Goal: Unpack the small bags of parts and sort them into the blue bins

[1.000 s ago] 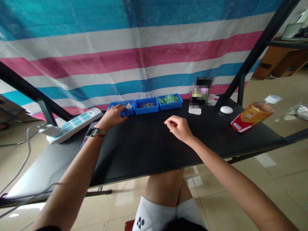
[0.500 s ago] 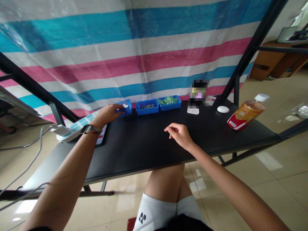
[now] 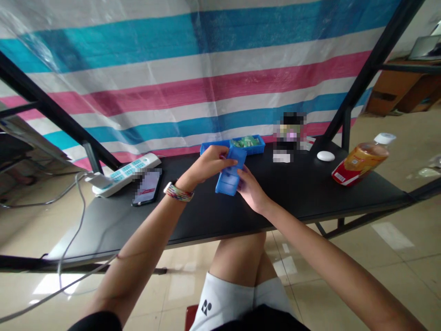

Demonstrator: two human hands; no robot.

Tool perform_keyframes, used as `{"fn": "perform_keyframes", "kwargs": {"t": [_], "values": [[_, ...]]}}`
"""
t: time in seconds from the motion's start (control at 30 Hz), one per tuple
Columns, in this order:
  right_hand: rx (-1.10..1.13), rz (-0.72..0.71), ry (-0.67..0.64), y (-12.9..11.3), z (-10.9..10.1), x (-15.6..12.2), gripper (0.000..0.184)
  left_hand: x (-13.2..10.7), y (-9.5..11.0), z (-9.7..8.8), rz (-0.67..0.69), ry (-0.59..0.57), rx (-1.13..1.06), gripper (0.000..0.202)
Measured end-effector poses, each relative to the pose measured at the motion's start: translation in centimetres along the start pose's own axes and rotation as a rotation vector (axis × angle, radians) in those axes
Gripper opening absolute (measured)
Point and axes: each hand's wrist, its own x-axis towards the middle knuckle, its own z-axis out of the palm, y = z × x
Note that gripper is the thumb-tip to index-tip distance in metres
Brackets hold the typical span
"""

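Note:
Between my two hands a small blue plastic bin (image 3: 231, 177) is held tilted above the black table. My left hand (image 3: 211, 162) is closed on its upper left side, with the thumb across it. My right hand (image 3: 251, 187) grips its right side, fingers partly hidden behind it. Whatever the bin contains, if anything, I cannot make out. Behind my hands stands another blue bin holding green packets (image 3: 246, 142). Next to it, a further blue bin (image 3: 206, 147) is mostly covered by my left hand.
A white power strip (image 3: 129, 174) with a plugged-in adapter and a phone (image 3: 148, 186) lie at the left of the table (image 3: 193, 216). To the right are a white oval object (image 3: 325, 156) and a drink bottle (image 3: 361, 158). A striped sheet (image 3: 172, 101) hangs behind.
My left hand has brought the leftmost blue bin from the back row to the middle of the table. My right hand has moved slightly and now grips it too.

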Motion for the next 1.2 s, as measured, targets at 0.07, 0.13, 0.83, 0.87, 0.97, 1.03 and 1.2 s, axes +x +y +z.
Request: {"fn": "perform_keyframes", "kwargs": {"t": [0.07,0.13,0.83,0.87,0.97,1.03,1.2], "values": [[-0.042,0.010,0.045,-0.5,-0.2,0.3,0.059,0.4,-0.6,1.9,-0.018,0.009,-0.060,0.032],[-0.119,0.079,0.110,-1.4,-0.7,0.7,0.054,0.7,-1.3,3.0,-0.038,0.054,-0.107,0.039],[-1.176,0.412,-0.243,-10.5,-1.0,8.3,0.065,-7.5,-7.1,3.2,-0.051,0.185,0.400,0.051],[-1.202,0.371,-0.238,-10.6,-1.1,8.4,0.068,-8.0,-6.9,3.4,-0.017,0.203,0.494,0.050],[-1.287,0.302,-0.231,-11.0,-1.5,8.7,0.076,-8.7,-6.6,4.0,0.023,0.124,0.647,0.067],[-1.336,0.308,-0.241,-11.3,-1.8,8.9,0.080,-8.8,-6.6,4.6,0.013,0.015,0.670,0.077],[-1.377,0.367,-0.263,-12.2,-2.0,8.8,0.095,-8.2,-7.3,5.9,0.010,-0.107,0.702,0.085]]}}
